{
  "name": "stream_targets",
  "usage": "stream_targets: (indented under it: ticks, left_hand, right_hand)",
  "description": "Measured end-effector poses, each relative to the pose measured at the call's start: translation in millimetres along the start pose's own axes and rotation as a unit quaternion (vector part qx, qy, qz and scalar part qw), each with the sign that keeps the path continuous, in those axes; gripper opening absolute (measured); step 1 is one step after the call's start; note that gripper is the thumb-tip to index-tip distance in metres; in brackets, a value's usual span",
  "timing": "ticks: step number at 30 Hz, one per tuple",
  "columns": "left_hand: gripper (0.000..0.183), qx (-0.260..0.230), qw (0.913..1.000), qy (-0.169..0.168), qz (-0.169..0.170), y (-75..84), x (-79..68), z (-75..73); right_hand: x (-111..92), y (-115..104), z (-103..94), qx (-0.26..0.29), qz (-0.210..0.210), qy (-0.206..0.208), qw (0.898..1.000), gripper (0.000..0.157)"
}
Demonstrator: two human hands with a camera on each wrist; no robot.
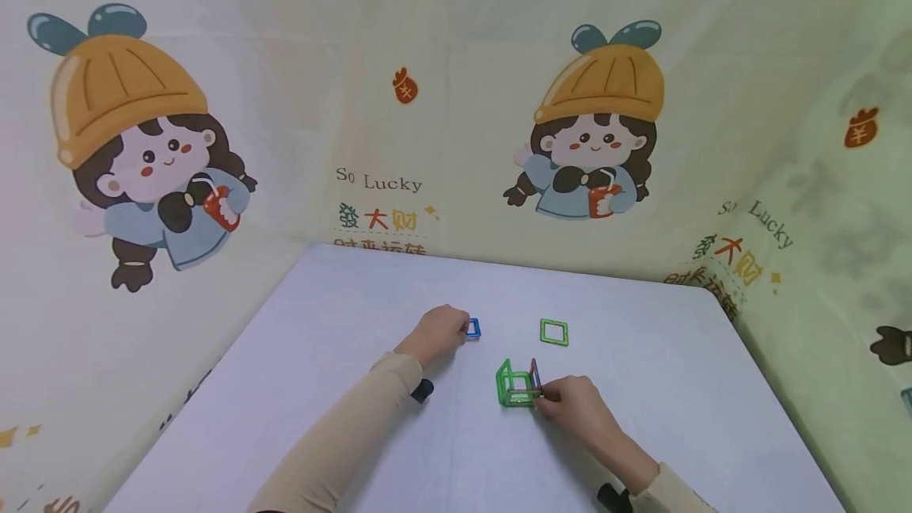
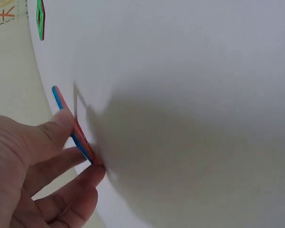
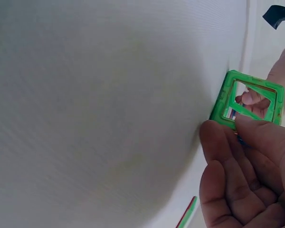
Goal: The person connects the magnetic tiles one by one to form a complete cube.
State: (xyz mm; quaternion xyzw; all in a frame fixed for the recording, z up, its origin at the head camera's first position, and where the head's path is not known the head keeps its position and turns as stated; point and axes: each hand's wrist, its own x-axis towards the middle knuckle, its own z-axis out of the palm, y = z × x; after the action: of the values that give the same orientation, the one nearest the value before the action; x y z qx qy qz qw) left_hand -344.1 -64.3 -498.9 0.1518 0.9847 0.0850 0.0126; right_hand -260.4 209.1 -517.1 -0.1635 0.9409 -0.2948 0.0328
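A see-through box (image 1: 501,386) of square frames stands on the white table (image 1: 641,457), its sides green except for a purple one at 3 o'clock. Bare tabletop shows through its open middle; how many walls it has is hard to make out. The right hand (image 1: 580,410), at 4 o'clock from the box, has its thumb and fingers clamped on the near corner, hiding part of it.

Toward 11 o'clock from the box, the left hand (image 1: 438,332) pinches a blue square (image 1: 476,328) between thumb and fingers, which cover one side of it. The left wrist view shows this square edge-on and tilted, with red along its edge; whether it touches the table I cannot tell. A loose green square (image 1: 554,332) lies flat at 1 o'clock from the box. In the right wrist view, a green-and-red strip (image 3: 186,214) is cut off at 6 o'clock.
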Motion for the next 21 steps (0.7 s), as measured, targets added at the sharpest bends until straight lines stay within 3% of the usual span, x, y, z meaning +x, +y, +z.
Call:
stream_targets:
  ticks: [8,13,21]
  left_hand:
    - [0.008,-0.071,0.9973,0.016,-0.012,-6.2,5.5,-4.1]
    - [0.009,-0.085,0.9960,0.021,-0.018,-9.2,8.9,-6.5]
    - [0.010,-0.126,0.9887,0.058,-0.057,-16.6,17.1,-1.5]
  right_hand:
    - [3,-2,-3.9,-0.006,0.003,-0.009,1.000,0.007]
    - [2,-3,-4.7,-0.003,0.005,-0.013,1.000,0.007]
    - [0,-3,-5.9,-0.002,-0.002,-0.011,1.000,0.004]
